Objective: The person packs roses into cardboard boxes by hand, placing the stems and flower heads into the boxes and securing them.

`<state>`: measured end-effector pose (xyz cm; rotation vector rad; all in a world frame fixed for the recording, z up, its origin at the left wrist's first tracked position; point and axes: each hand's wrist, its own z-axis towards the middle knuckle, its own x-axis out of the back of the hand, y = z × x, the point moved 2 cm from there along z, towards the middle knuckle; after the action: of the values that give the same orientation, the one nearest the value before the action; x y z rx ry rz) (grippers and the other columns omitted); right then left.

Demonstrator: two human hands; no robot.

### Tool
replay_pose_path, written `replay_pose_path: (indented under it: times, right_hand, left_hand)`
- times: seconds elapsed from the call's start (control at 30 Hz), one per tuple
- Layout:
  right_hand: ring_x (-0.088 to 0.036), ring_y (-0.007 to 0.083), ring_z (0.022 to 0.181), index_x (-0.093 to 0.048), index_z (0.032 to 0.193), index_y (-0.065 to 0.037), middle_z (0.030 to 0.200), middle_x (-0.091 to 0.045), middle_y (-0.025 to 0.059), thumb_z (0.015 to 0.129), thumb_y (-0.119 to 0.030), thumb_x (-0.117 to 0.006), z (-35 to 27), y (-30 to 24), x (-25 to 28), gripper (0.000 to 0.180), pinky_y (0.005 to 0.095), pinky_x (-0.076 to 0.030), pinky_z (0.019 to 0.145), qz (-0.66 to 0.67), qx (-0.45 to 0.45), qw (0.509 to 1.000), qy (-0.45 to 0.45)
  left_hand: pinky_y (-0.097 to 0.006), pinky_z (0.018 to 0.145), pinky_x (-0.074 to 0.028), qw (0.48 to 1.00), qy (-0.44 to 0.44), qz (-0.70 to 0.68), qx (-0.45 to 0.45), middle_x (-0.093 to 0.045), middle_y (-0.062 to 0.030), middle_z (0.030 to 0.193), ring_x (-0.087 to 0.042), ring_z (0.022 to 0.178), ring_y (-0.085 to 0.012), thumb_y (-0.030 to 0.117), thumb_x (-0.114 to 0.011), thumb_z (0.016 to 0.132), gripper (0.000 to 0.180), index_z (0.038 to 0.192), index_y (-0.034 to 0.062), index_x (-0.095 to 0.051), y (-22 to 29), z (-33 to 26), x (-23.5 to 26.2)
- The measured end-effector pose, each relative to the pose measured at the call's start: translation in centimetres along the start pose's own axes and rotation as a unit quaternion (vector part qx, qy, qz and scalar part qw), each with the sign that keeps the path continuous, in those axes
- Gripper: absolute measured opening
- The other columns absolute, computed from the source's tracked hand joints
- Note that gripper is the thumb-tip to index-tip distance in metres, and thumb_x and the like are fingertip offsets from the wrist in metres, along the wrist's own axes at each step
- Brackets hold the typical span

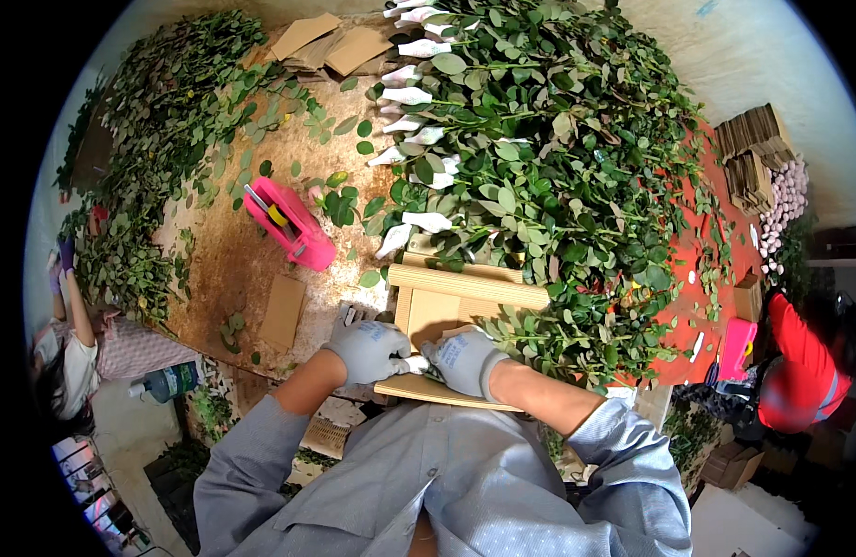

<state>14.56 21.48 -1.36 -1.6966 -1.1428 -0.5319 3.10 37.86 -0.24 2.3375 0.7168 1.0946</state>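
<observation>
At the far left, another person's sleeve [75, 362] shows beside the bench [233, 269], where a pink tape dispenser [290, 226] and a flat cardboard piece [283, 312] lie. The left hand [368, 350], in a grey glove, closes its fingers on a small white wrapped flower bud [416, 364]. The gloved right hand [465, 360] pinches the same bud from the other side, above a wooden frame [465, 288]. Leafy rose stems [549, 176] with white-wrapped buds pile up further right.
</observation>
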Motion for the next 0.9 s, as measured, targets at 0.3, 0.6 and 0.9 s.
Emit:
replay_pose_path:
  times: [0.3, 0.6, 0.9]
  right_hand:
    - [-0.073, 0.0325, 0.098, -0.062, 0.126, -0.008, 0.103, -0.074, 0.0153, 0.102, -0.017, -0.044, 0.4, -0.3, 0.5, 0.032, 0.0452, -0.054, 0.083, 0.009, -0.038, 0.999, -0.023]
    - [-0.072, 0.0336, 0.102, -0.062, 0.128, -0.008, 0.114, -0.072, 0.0168, 0.100, -0.016, -0.046, -0.2, -0.5, 0.9, 0.033, 0.0446, -0.055, 0.088, 0.011, -0.020, 1.000, -0.014]
    - [-0.070, 0.0364, 0.095, -0.067, 0.109, -0.009, 0.098, -0.072, 0.0161, 0.094, -0.012, -0.054, -1.6, 0.5, -0.6, 0.020, 0.0457, -0.053, 0.086, 0.023, 0.016, 0.994, 0.107]
  left_hand:
    - [-0.048, 0.084, -0.050, 0.996, 0.003, 0.080, -0.025, -0.070, -0.0168, 0.095, -0.068, 0.091, -0.0369, 0.029, -0.063, 0.090, 0.023, 0.091, 0.0082, -0.073, -2.0, -1.0, 0.4]
    - [-0.048, 0.093, -0.049, 0.990, 0.056, 0.116, 0.058, -0.067, -0.0163, 0.113, -0.064, 0.108, -0.0361, 0.037, -0.068, 0.090, 0.047, 0.126, 0.0072, -0.064, 0.8, -6.6, 5.6]
    - [-0.046, 0.109, -0.045, 0.994, 0.002, 0.057, -0.093, -0.059, -0.0148, 0.142, -0.058, 0.125, -0.0368, 0.035, -0.058, 0.095, 0.054, 0.143, 0.0097, -0.055, 4.2, -3.0, -1.8]
